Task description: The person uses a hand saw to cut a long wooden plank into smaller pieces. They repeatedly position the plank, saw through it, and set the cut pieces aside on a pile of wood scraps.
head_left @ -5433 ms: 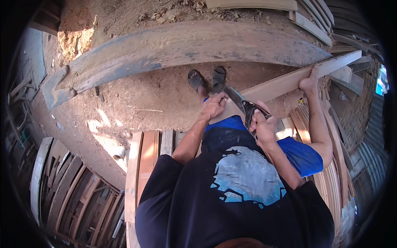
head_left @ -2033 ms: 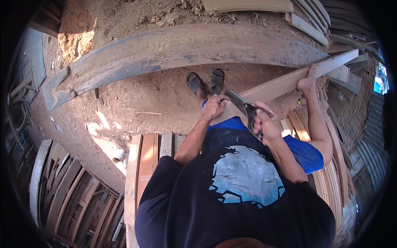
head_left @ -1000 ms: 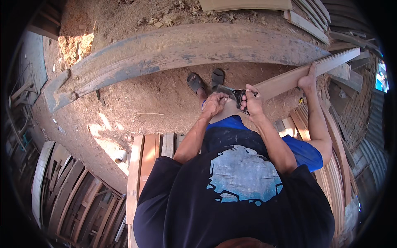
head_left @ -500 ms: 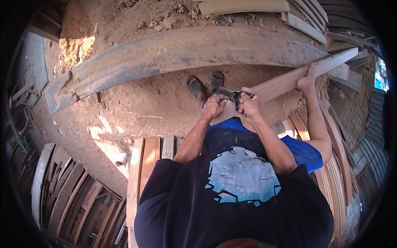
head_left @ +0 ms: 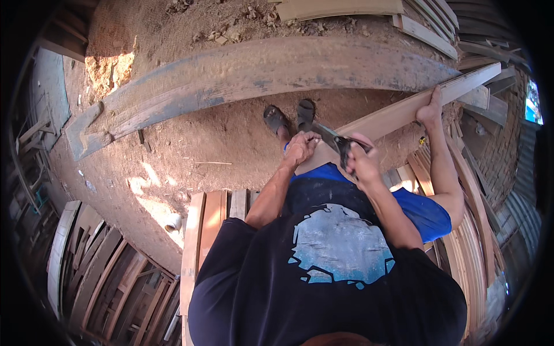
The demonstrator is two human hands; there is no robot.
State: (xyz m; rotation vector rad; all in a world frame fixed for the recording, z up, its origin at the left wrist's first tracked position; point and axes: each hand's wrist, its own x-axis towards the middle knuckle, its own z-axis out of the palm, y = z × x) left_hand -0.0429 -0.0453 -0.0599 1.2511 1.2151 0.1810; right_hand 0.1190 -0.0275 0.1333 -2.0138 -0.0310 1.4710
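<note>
A long wooden board [head_left: 398, 115] slants from my lap up to the right. My right hand [head_left: 362, 162] is closed round the black handle of a handsaw [head_left: 344, 147], whose blade reaches away to the upper left across the board. The hand is slightly blurred. My left hand [head_left: 302, 147] is closed on the near end of the board, left of the saw; its fingertips are bunched beside the blade. A bare foot [head_left: 429, 112] of mine presses on the board farther along. How deep the blade sits in the wood cannot be made out.
A wide, weathered beam [head_left: 254, 72] lies across the ground ahead. Planks are stacked to my right [head_left: 461, 242], and wooden racks [head_left: 115, 282] stand at lower left. A pair of dark sandals [head_left: 276, 117] is near the beam, with a white cup-like object [head_left: 172, 222] to the left.
My right hand has pulled the saw back to the right and toward me, baring more of the blade. The left hand and the board stay nearly in place.
</note>
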